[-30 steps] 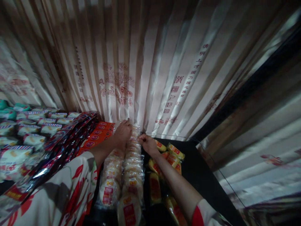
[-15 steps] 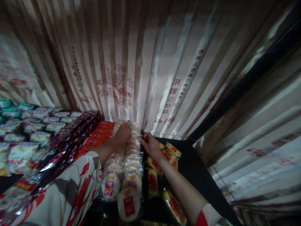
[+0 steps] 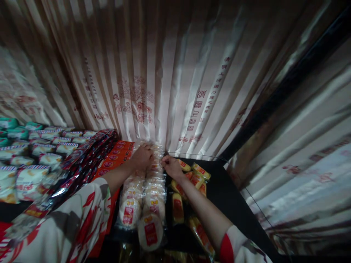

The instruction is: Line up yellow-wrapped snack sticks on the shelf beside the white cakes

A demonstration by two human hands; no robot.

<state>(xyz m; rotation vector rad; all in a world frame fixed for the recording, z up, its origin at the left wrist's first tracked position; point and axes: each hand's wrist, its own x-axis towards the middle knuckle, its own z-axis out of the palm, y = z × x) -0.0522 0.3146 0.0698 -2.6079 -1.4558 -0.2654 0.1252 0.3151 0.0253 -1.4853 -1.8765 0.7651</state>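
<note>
A printed curtain (image 3: pixel 170 58) hangs at your view's 12 o'clock, dark bar (image 3: pixel 309 54) slanting at two, green packets (image 3: pixel 18 133) at nine.

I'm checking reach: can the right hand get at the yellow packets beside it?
Probably yes: the right hand is close beside the yellow packets, and nothing visible stands between.

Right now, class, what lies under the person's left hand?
The left hand is over the far end of the left row of round packs. Packs show nearer the person, and clear wrapping shows beyond the hand. Whatever lies directly beneath the palm is covered.
</note>
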